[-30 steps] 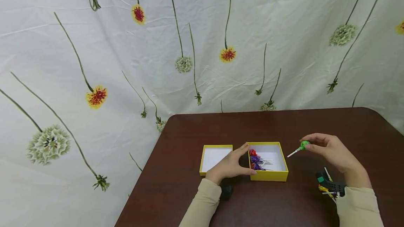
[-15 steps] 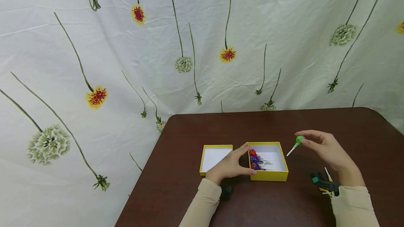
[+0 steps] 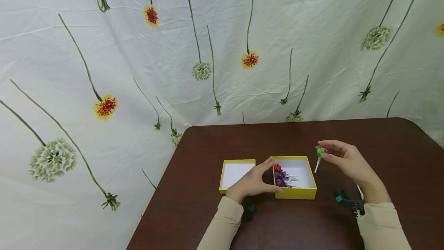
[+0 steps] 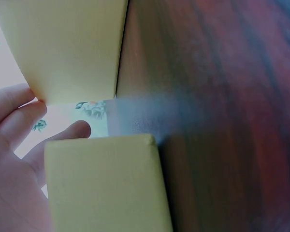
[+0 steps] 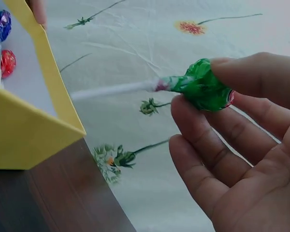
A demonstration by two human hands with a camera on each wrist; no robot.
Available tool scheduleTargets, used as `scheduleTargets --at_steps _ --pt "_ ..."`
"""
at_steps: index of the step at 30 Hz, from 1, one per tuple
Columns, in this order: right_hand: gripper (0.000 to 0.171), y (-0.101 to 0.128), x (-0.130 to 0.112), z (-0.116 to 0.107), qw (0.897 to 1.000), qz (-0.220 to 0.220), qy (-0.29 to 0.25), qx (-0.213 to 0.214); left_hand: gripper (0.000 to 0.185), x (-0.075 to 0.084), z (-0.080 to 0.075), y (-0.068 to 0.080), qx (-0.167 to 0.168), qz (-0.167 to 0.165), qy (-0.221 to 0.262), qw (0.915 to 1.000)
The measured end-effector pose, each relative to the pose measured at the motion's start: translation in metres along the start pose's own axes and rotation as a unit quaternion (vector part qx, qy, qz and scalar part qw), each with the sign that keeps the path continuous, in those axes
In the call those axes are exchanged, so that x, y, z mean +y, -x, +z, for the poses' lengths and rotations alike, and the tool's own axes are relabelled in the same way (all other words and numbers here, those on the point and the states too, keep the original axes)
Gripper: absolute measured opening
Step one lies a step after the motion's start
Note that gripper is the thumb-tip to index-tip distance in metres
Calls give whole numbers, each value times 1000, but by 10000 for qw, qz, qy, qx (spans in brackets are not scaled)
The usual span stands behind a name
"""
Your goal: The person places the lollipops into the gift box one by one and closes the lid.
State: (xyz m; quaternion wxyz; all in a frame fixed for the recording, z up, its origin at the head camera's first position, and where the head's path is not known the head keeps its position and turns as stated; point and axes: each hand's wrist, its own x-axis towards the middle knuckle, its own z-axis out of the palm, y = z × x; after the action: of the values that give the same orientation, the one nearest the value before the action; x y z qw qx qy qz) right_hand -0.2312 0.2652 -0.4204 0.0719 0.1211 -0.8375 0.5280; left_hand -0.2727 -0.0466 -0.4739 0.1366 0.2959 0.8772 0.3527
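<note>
My right hand pinches a lollipop by its green-wrapped head, the white stick pointing down toward the box's right rim in the head view. The yellow box, white inside, stands on the table with several red and purple lollipops along its left side. My left hand holds this box at the left, thumb along the front wall and fingers at the back left corner. In the left wrist view its fingers reach to the box's corner.
A shallow yellow lid, white inside, lies left of the box, partly behind my left hand. More lollipops lie under my right wrist, mostly hidden by it. The brown table ends at a flower-printed cloth.
My right hand has moved left and slightly away from me, bringing the green lollipop closer to the box; its stick has swung steeper. The left hand and the box have stayed put.
</note>
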Motion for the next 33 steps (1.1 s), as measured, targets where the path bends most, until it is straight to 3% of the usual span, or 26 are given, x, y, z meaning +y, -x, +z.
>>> scheduleTargets --at_steps 14,23,33 --pt "32 -9 -10 23 9998 -190 -71 24 94 -1 0 0 7 14 -16 10000" --pt "37 -14 -17 41 9999 76 46 -94 94 0 -1 0 2 -11 -36 10000" --pt "25 -16 -22 54 9997 114 -140 -138 94 1 0 -1 7 -34 -72 10000"
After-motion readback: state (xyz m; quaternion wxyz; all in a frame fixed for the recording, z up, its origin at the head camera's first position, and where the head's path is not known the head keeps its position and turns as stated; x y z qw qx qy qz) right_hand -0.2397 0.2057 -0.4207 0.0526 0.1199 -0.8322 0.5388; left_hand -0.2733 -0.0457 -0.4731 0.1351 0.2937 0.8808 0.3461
